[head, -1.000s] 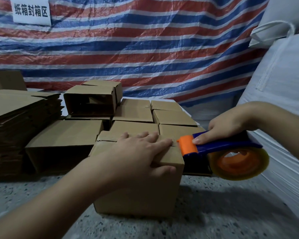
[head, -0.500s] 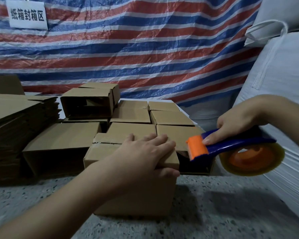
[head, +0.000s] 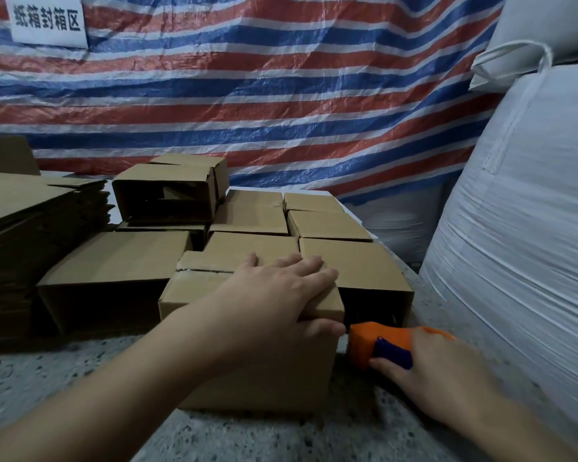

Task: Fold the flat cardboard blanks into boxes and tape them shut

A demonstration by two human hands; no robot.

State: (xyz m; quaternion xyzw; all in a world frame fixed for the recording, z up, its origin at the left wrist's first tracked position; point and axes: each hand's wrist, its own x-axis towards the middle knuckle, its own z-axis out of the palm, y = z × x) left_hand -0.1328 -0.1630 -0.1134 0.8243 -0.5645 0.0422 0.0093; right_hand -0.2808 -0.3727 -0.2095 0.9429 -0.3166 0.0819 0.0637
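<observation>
The left hand (head: 281, 295) lies flat on top of the nearest cardboard box (head: 254, 371), fingers straight and spread over its closed top flaps, thumb hooked down over the right front edge. That box stands on the speckled tabletop (head: 297, 438), at the front of the group and closest to the camera. The right hand (head: 437, 375) grips a tape dispenser (head: 377, 345) low against the box's right side, its fingers curled round the blue handle, the orange head pointing at the box wall just below the left thumb; whether the head touches the cardboard I cannot tell. The tape roll itself is hidden behind the hand. Behind and around the held box sit more folded boxes (head: 327, 225) in rows, tops closed, and two open-ended boxes, one (head: 167, 198) lying on its side on top of others at the back and one (head: 111, 278) just to the left. At the far left stands a tall stack of flat cardboard blanks (head: 24, 235). A red, white and blue striped tarp (head: 281, 95) hangs behind, carrying a white sign (head: 47, 21) with Chinese characters at upper left. A large white woven sack (head: 521, 228) fills the right side.
</observation>
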